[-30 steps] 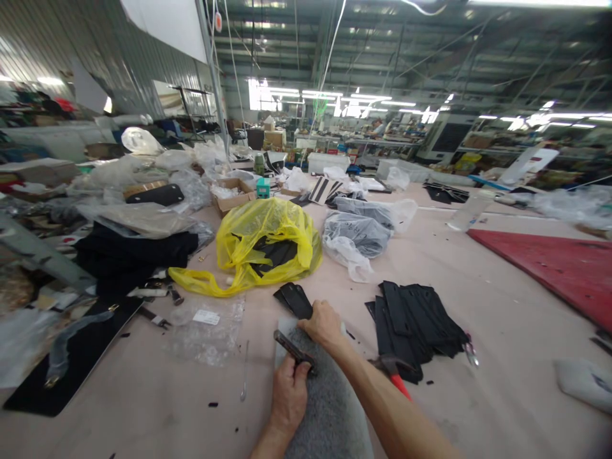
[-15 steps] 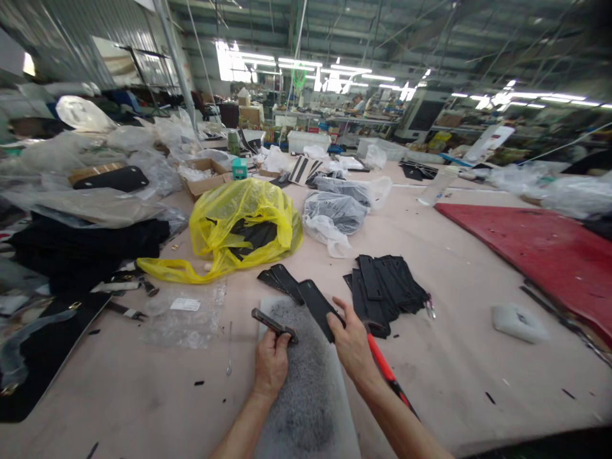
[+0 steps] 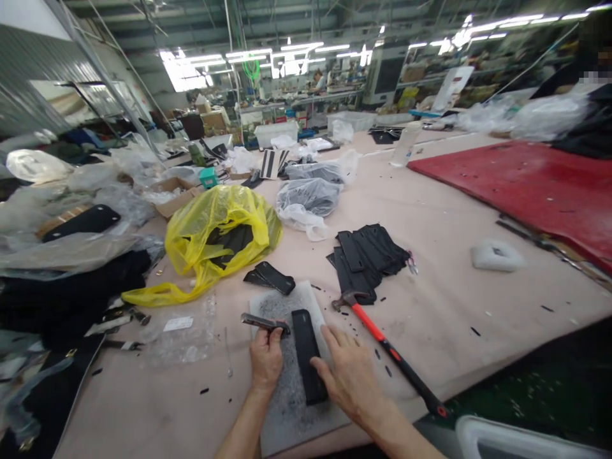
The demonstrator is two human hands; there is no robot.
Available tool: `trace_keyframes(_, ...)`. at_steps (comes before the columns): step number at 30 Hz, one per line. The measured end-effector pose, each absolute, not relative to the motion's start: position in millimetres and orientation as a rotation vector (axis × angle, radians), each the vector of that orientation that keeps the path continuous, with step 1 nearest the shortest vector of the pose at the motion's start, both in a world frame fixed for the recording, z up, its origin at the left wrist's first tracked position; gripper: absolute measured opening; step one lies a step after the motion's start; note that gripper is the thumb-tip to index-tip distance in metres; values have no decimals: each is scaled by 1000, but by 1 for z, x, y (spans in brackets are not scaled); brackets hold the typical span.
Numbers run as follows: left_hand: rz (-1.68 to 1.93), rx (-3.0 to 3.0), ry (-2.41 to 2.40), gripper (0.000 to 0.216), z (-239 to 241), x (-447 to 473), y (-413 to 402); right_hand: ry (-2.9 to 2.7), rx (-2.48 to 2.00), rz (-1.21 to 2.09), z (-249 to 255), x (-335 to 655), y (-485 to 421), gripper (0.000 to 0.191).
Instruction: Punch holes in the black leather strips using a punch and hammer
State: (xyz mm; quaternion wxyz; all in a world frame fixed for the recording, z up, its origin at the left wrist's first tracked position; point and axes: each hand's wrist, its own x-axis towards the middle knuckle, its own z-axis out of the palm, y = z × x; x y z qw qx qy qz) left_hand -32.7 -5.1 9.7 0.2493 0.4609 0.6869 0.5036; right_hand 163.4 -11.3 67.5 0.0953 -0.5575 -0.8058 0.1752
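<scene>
My left hand (image 3: 266, 359) is closed round a slim dark metal tool (image 3: 264, 323) that sticks out to the left above a grey, pitted pad (image 3: 289, 395). A long black strap piece (image 3: 307, 360) lies lengthwise on the pad. My right hand (image 3: 348, 374) rests with fingers spread against the strap's right edge, pressing it flat. A hammer with a red and black handle (image 3: 389, 350) lies just right of that hand. A heap of black strap pieces (image 3: 366, 259) sits beyond the hammer head, and two more black pieces (image 3: 270, 277) lie above the pad.
A yellow plastic bag (image 3: 217, 236) holding black parts sits behind the pad, with clear bags (image 3: 306, 201) further back. Black fabric and clutter (image 3: 67, 287) fill the left. A red mat (image 3: 530, 185) covers the far right. The table edge (image 3: 478, 379) runs near right.
My right hand has brought a black strap piece from the pile near the hammer onto the pad and laid it flat. The view has swung rightward; my left hand still grips the tool.
</scene>
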Motion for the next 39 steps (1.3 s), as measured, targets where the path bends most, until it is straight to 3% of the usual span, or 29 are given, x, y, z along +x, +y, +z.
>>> trace_keyframes(4,1362,1261,1893,31,11,-33,-5,-2570,-1282,677,51,163,4,77)
trace_keyframes(8,1346,1279,1910,32,15,-32,1,-2627,-1040,760,35,161,10,80)
trace_keyframes(17,1211,1528,1781,26,20,-15,31,-2385,-1116,643,32,171,6,51)
trace_keyframes(39,992,1801,1820,25,12,-16,40,-2276,-1163,779,21,174,7,56)
